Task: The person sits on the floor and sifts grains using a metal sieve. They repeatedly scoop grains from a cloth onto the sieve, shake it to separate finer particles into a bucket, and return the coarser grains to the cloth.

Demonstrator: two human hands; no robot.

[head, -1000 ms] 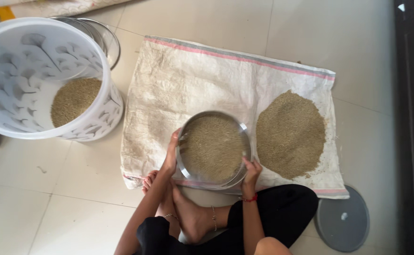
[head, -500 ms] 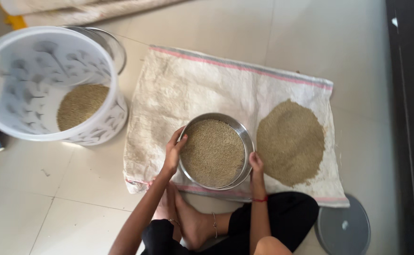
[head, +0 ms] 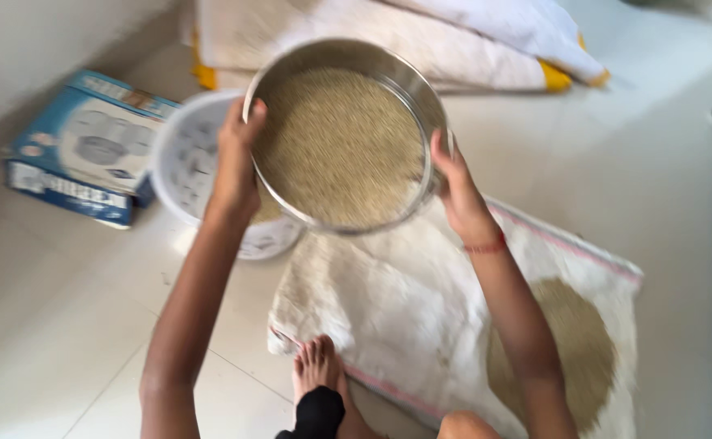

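A round steel sieve (head: pixel 411 91) full of tan grain (head: pixel 340 146) is raised well above the floor. My left hand (head: pixel 234 158) grips its left rim and my right hand (head: pixel 456 189) grips its right rim. A red thread circles my right wrist. Below the sieve lies a white woven sack (head: pixel 405 309) spread flat, with a round heap of the same grain (head: pixel 588 345) on its right end. My bare foot (head: pixel 317 367) rests at the sack's near edge. The picture is blurred by motion.
A white patterned tub (head: pixel 179 167) stands on the tiled floor behind my left arm, partly hidden by the sieve. A blue cardboard box (head: pixel 88 146) lies at the far left. Folded white and yellow sacks (head: pixel 486 41) lie at the back.
Both hands have lifted the sieve off the sack and carried it up and left, toward the white tub. The camera has swung left, bringing the blue box into view.
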